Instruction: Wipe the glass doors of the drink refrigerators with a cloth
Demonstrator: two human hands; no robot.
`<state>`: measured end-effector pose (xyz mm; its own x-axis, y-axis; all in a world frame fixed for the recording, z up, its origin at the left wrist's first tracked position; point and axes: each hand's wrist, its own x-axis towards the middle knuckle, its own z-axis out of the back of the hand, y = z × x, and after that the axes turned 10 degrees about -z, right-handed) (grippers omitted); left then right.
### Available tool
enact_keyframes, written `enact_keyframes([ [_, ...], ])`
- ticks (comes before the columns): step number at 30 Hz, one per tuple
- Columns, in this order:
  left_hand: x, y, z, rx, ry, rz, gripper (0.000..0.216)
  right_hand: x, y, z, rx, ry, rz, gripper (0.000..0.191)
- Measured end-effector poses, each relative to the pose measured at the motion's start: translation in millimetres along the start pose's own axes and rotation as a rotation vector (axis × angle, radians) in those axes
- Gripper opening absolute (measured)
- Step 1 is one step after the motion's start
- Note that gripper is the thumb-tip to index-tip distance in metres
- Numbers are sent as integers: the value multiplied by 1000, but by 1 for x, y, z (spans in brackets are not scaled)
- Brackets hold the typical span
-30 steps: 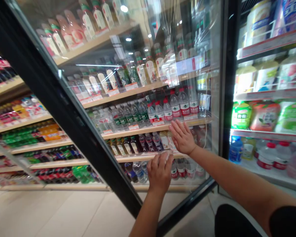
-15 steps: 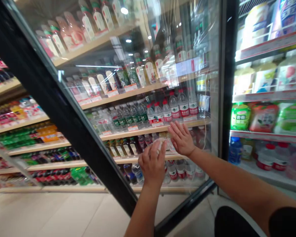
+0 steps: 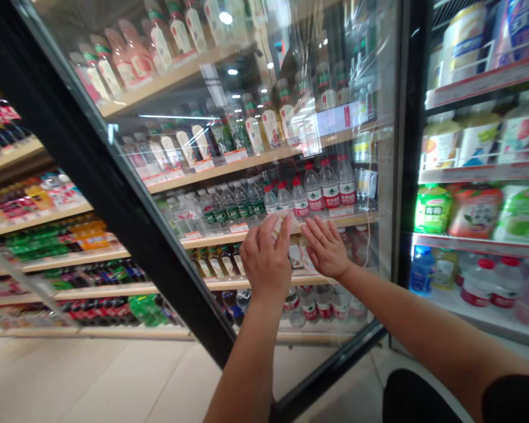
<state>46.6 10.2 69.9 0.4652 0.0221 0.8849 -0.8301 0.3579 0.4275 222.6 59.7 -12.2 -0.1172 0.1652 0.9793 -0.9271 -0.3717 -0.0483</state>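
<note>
My left hand (image 3: 264, 258) presses a small white cloth (image 3: 278, 222) against the glass of an open cooler door (image 3: 247, 76). Its fingers are closed over the cloth, of which only a bit shows above the fingertips. Right beside it, my right hand (image 3: 327, 249) lies flat on the same glass with fingers spread and holds nothing. The door has a thick black frame (image 3: 114, 194) that runs slantwise across the view. Water bottles with red caps (image 3: 328, 185) show through the glass just above both hands.
Store shelves with many drink bottles (image 3: 70, 235) stand behind the glass and to the left. On the right the cooler interior (image 3: 480, 173) is lit, its shelves holding cartons and large bottles. A pale tiled floor (image 3: 114, 382) lies below.
My left hand has slid up the glass with the cloth, from below the right hand to level with it. The right hand has stayed flat in place.
</note>
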Motion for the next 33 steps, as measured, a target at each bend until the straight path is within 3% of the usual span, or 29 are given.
enact_keyframes([
  [4, 0, 2, 2, 31, -52, 45, 39, 0, 0, 1, 3, -1, -10, 65],
  [8, -33, -14, 1, -8, 65, -59, 40, -1, 0, 0, 0, 13, -2, 65],
  [10, -36, -11, 4, 12, 82, -88, 41, -1, -1, 0, -4, 17, -3, 65],
  [16, -20, 21, 16, 164, -73, 109, 41, -2, -1, -1, -8, 11, -14, 64],
  [18, -37, 12, 16, 123, -32, 82, 40, -2, -1, -1, -11, 18, -11, 64],
  [21, -69, -10, 13, -12, 111, -78, 40, -2, -1, -1, -16, 14, -11, 64],
  [23, -76, -13, 14, -47, 148, -124, 42, -1, -1, -1, -15, 6, -9, 64],
  [29, -54, 18, 22, 137, -30, 55, 44, -1, -1, 0, -11, 8, -6, 66],
  [31, -72, 6, 19, 95, -6, 40, 42, -2, -1, -1, -14, 18, -12, 65],
  [33, -102, -17, 12, -24, 97, -46, 38, -3, -1, -2, -18, 22, -16, 65],
])
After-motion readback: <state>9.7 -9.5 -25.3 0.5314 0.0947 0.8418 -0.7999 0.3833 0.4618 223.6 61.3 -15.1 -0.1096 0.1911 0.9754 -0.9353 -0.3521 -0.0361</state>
